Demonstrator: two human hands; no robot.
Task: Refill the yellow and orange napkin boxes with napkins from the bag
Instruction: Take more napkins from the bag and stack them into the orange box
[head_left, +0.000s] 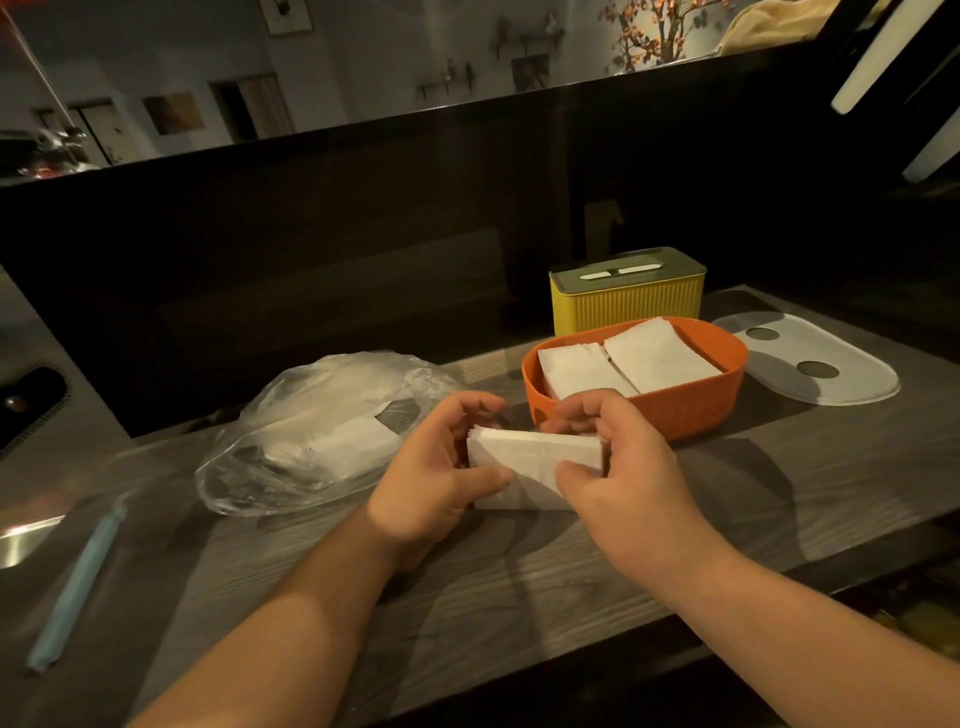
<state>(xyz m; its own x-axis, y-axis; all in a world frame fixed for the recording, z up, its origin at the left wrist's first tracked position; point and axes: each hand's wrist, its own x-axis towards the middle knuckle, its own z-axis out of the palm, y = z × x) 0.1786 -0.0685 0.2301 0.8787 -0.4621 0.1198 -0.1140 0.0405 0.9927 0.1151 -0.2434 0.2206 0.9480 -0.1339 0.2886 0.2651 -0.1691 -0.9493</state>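
A stack of white napkins (535, 457) is held between my left hand (441, 467) and my right hand (618, 467), just above the table and in front of the orange napkin box (639, 410). The orange box is open, with two piles of napkins lying inside. Behind it stands the yellow napkin box (628, 304) with its slotted lid on. To the left lies the clear plastic bag (317, 436) with more white napkins inside.
A clear lid with two round holes (815, 369) lies to the right of the orange box. A pale blue wrapped stick (78, 582) lies at the front left of the wooden table (519, 597). A dark partition rises behind the table.
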